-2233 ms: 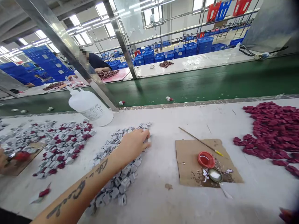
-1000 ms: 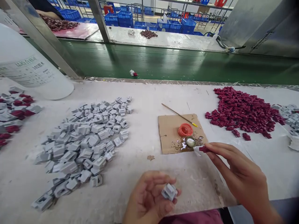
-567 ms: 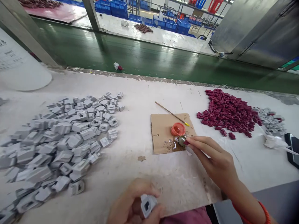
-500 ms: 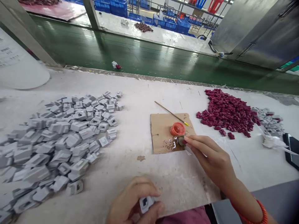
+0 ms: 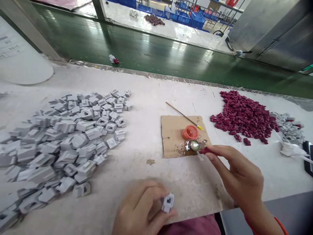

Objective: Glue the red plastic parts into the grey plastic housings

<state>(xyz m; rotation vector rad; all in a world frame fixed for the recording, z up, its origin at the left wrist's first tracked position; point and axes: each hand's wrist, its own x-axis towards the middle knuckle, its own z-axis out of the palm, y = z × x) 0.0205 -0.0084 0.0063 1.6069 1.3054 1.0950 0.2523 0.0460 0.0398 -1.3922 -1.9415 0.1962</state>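
My left hand [image 5: 144,207] pinches a small grey plastic part [image 5: 168,202] by the table's near edge, with its recessed opening facing up. Between the thumb and fingertips of my right hand [image 5: 237,169] is a small dark red part [image 5: 204,150], largely covered by the fingers. It is held beside a round metal bottle cap [image 5: 195,145] with shiny liquid in it. Next to the cap, a small red cup [image 5: 190,132] stands on a cardboard square [image 5: 170,130] wet with liquid. A thin brush-like stick [image 5: 182,114] with a yellow end lies across the cardboard's far edge.
Grey parts lie heaped at left [image 5: 80,140]. Dark red parts form a pile [image 5: 246,117] at right, beside more grey pieces [image 5: 290,125], crumpled white paper [image 5: 292,149] and a dark phone [image 5: 308,160]. A green conveyor [image 5: 151,55] runs behind; a white bucket [image 5: 22,62] stands far left.
My right hand has drawn slightly to the right of the bottle cap, uncovering more of it. My left hand has shifted right and turned the grey part. The view has moved slightly.
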